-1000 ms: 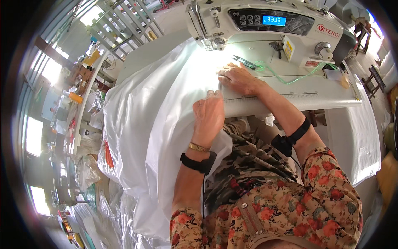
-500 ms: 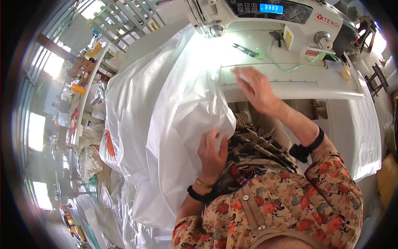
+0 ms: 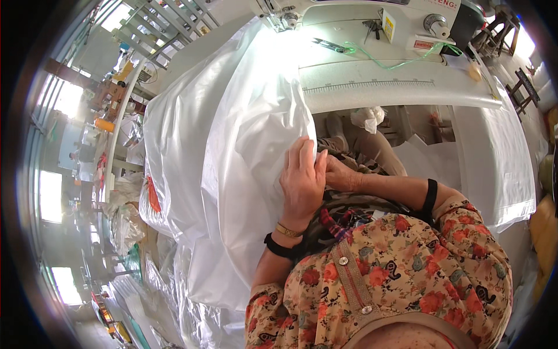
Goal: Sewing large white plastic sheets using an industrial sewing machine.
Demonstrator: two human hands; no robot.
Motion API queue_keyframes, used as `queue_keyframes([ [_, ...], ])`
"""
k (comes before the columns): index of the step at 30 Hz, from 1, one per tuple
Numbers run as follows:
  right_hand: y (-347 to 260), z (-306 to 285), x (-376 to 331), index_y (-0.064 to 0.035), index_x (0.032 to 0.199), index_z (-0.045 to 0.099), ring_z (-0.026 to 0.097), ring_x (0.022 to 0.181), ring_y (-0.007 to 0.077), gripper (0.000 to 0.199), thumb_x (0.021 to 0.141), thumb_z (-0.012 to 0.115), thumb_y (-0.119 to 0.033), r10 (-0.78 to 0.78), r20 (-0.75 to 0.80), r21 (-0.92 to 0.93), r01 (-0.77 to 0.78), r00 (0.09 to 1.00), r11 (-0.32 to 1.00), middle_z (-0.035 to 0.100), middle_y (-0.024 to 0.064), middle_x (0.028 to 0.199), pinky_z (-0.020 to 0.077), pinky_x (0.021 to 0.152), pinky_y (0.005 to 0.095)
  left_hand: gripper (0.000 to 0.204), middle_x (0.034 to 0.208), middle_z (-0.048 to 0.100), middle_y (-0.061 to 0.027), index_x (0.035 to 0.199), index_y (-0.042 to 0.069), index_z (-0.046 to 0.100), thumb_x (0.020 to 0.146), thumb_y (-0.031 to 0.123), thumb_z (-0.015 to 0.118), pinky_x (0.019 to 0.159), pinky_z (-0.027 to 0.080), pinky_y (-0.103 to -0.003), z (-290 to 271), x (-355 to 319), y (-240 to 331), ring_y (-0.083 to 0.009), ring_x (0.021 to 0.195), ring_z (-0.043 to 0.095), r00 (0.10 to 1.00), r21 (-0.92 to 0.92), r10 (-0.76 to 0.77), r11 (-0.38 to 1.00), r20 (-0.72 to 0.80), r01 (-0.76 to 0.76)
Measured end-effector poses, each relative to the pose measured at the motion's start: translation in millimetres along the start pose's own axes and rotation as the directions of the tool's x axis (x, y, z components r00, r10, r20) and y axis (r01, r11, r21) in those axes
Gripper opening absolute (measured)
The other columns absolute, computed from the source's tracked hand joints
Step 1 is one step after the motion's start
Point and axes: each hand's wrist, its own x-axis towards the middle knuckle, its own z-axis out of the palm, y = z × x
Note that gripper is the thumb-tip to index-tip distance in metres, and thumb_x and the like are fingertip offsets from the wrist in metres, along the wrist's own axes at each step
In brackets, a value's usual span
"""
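Observation:
A large, glossy white plastic sheet hangs in folds from the sewing machine's needle area over the table's front edge. My left hand is closed on its right border, above my lap, with the fingers bent over the material. My right hand meets it from the right, its fingers curled in behind the left hand. What those fingers hold is hidden. The sewing machine stands at the top, its lamp shining on the sheet by the presser foot.
Thread snips with a green cord lie on the machine table. Below its front edge is a crumpled white bundle. More white sheeting hangs at the right. A railing and a cluttered bench are at the left.
My right hand has come down from above the table's edge to beside my left hand. The left hand has moved slightly up, onto the sheet's border. The view has shifted downward.

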Motion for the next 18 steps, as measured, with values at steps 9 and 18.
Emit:
queue_keyframes([
  [9,-18,22,6,0.0035,0.111,0.058,0.062,0.099,0.0221,0.028,0.092,0.060,-0.016,-0.315,-0.059,-0.481,0.250,0.947,0.841,0.065,0.0184,0.107,0.0491,0.086,0.0376,0.040,0.101,0.061,-0.0169,0.115,-0.001,0.053,0.082,0.016,0.068,0.079,0.047,-0.043,10,52,-16,-0.0349,0.093,0.059,0.965,0.402,-0.217,0.904,0.147,0.142],
  [18,-62,-46,72,0.0036,0.113,0.057,0.064,0.086,0.0200,0.025,0.093,0.053,-0.012,-0.050,-0.685,0.259,0.307,0.726,0.916,0.065,0.0172,0.103,0.0509,0.073,0.0329,0.011,0.087,0.063,-0.0123,0.091,0.001,0.061,0.080,0.002,0.057,0.068,0.050,-0.043,-17,77,-25,-0.0312,0.080,0.064,0.986,0.428,-0.137,0.900,0.094,0.084],
])
